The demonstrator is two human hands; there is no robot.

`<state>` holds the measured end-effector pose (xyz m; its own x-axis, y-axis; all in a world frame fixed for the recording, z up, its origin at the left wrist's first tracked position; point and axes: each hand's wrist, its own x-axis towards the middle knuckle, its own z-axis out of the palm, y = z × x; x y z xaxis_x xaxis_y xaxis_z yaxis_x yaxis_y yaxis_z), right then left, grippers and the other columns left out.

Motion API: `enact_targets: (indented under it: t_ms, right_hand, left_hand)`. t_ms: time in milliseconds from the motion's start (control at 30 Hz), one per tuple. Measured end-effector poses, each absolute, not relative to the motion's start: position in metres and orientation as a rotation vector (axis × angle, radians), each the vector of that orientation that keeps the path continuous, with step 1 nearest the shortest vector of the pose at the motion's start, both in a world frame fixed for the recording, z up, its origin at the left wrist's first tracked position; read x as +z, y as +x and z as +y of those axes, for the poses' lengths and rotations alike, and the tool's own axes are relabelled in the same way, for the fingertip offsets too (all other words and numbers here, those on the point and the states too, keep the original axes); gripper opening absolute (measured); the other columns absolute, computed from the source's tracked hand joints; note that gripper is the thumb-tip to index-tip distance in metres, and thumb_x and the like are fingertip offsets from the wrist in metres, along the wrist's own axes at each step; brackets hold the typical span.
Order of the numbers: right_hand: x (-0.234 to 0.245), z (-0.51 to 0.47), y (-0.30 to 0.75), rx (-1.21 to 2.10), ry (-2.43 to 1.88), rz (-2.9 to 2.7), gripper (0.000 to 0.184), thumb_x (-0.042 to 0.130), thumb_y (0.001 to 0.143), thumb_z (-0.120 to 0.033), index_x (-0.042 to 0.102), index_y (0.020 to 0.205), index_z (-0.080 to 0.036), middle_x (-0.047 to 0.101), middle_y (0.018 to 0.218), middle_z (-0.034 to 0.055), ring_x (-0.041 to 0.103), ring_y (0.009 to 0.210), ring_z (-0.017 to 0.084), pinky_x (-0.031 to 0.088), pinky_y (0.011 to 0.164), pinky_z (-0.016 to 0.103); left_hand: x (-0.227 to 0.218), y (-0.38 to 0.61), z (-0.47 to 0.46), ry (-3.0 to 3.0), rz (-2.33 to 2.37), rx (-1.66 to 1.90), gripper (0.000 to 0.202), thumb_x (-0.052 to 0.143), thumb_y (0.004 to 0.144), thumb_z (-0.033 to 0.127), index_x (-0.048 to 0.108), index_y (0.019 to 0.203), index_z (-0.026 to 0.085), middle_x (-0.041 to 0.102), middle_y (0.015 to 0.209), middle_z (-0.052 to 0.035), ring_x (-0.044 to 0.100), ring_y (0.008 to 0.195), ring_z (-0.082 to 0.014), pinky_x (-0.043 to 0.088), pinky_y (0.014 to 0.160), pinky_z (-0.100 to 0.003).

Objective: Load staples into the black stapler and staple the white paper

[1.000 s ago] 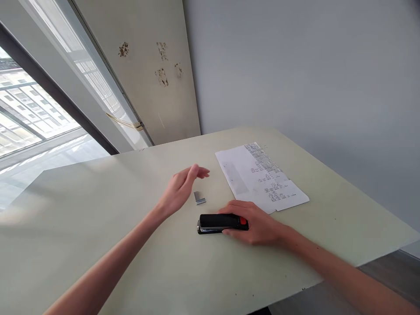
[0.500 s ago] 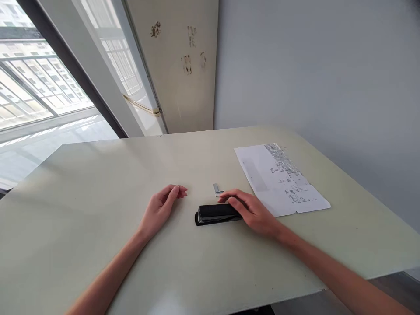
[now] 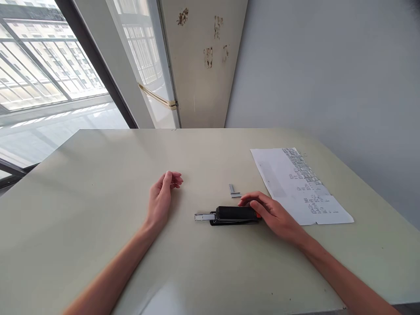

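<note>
A black stapler (image 3: pixel 232 213) lies on its side along the table, with a silver staple tray (image 3: pixel 204 217) sticking out of its left end. My right hand (image 3: pixel 271 214) is closed around the stapler's right end, where a bit of orange-red shows by the fingers. Just beyond the stapler, two short grey staple strips (image 3: pixel 231 189) lie at an angle to each other, near my right fingertips. My left hand (image 3: pixel 161 192) rests on the table to the left of the tray, fingers loosely curled and apart, holding nothing.
Sheets of printed paper (image 3: pixel 278 183) lie on the table to the right, beyond my right hand. The pale table (image 3: pixel 108 183) reaches back to a fridge (image 3: pixel 203 87) with worn patches and a grey wall (image 3: pixel 311 65). A window (image 3: pixel 42 57) is at the left.
The silver tray has come out of the stapler's left end. My left hand has turned slightly, fingers a little looser. The view has shifted, so the paper and stapler appear further right.
</note>
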<state>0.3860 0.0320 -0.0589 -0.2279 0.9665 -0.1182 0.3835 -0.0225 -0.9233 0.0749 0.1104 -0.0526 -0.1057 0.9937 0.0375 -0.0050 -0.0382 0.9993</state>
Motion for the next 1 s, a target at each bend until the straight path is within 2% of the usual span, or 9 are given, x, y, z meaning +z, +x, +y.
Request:
enact_targets:
  t_ms: [133,200,300,367,533,633,800,900,1000]
  right_hand:
    - [-0.061,0.030,0.387,1.122,-1.294,-1.927,0.034,0.070,0.097,-0.051,0.067,0.128,-0.035,0.071,0.131,0.0037,0.065,0.120,0.027,0.055,0.099,0.042]
    - [-0.061,0.029,0.384,1.051,-1.274,-1.976,0.034,0.075,0.095,-0.043,0.067,0.127,-0.036,0.072,0.130,0.0027,0.066,0.118,0.026,0.055,0.098,0.042]
    - [-0.061,0.028,0.380,0.985,-1.288,-1.966,0.026,0.074,0.095,-0.034,0.069,0.121,-0.035,0.076,0.118,0.0012,0.071,0.103,0.023,0.059,0.084,0.037]
    - [-0.061,0.026,0.378,0.914,-1.231,-1.956,0.025,0.072,0.097,-0.026,0.069,0.120,-0.034,0.075,0.115,0.0017,0.071,0.101,0.022,0.059,0.076,0.034]
    - [-0.052,0.023,0.369,0.500,-0.971,-1.960,0.049,0.061,0.094,-0.001,0.065,0.131,-0.033,0.071,0.120,0.0053,0.064,0.120,0.025,0.060,0.092,0.041]
    - [-0.040,0.024,0.355,0.200,-0.910,-1.973,0.060,0.058,0.091,0.007,0.065,0.136,-0.033,0.071,0.119,0.0067,0.061,0.119,0.027,0.060,0.092,0.044]
    - [-0.029,0.032,0.320,-0.166,-0.875,-2.036,0.060,0.058,0.090,0.011,0.072,0.129,-0.032,0.069,0.117,0.0075,0.055,0.110,0.025,0.058,0.089,0.041]
    - [-0.032,0.038,0.302,-0.281,-0.827,-2.099,0.051,0.062,0.093,0.005,0.073,0.127,-0.032,0.070,0.116,0.0066,0.054,0.109,0.024,0.057,0.088,0.037]
    - [-0.037,0.044,0.290,-0.396,-0.807,-2.158,0.046,0.068,0.096,-0.004,0.072,0.129,-0.035,0.073,0.114,0.0039,0.056,0.107,0.023,0.056,0.089,0.036]
  left_hand:
    - [-0.053,0.077,0.109,1.185,1.221,1.294,0.041,0.061,0.100,0.058,0.074,0.095,0.019,0.069,0.097,-0.0068,0.062,0.094,-0.0214,0.050,0.095,-0.035]
    - [-0.052,0.079,0.108,1.168,1.171,1.261,0.042,0.061,0.100,0.058,0.076,0.099,0.019,0.071,0.102,-0.0080,0.064,0.098,-0.0224,0.051,0.098,-0.036]
    - [-0.050,0.083,0.109,1.054,1.051,1.207,0.044,0.063,0.100,0.058,0.078,0.103,0.017,0.074,0.109,-0.0107,0.068,0.108,-0.0256,0.051,0.103,-0.039]
    - [-0.049,0.085,0.110,0.931,0.958,1.185,0.044,0.062,0.101,0.058,0.078,0.104,0.016,0.076,0.113,-0.0125,0.069,0.114,-0.0278,0.051,0.107,-0.041]
    - [-0.046,0.091,0.110,0.519,0.814,1.093,0.066,0.035,0.111,0.058,0.078,0.101,0.008,0.075,0.122,-0.0227,0.071,0.122,-0.0333,0.051,0.112,-0.044]
    - [-0.043,0.096,0.106,0.313,0.782,1.065,0.071,0.027,0.112,0.056,0.073,0.116,0.002,0.071,0.130,-0.0280,0.071,0.124,-0.0342,0.054,0.110,-0.043]
    - [-0.037,0.097,0.104,0.091,0.708,1.053,0.067,0.026,0.113,0.047,0.050,0.148,-0.004,0.068,0.134,-0.0301,0.073,0.119,-0.0315,0.061,0.098,-0.038]
    - [-0.035,0.091,0.104,0.055,0.676,1.058,0.062,0.025,0.114,0.044,0.046,0.152,-0.001,0.069,0.132,-0.0275,0.075,0.114,-0.0305,0.063,0.091,-0.038]
    - [-0.035,0.086,0.104,0.061,0.672,1.082,0.056,0.026,0.114,0.040,0.053,0.145,0.003,0.071,0.129,-0.0243,0.076,0.112,-0.0287,0.062,0.092,-0.039]
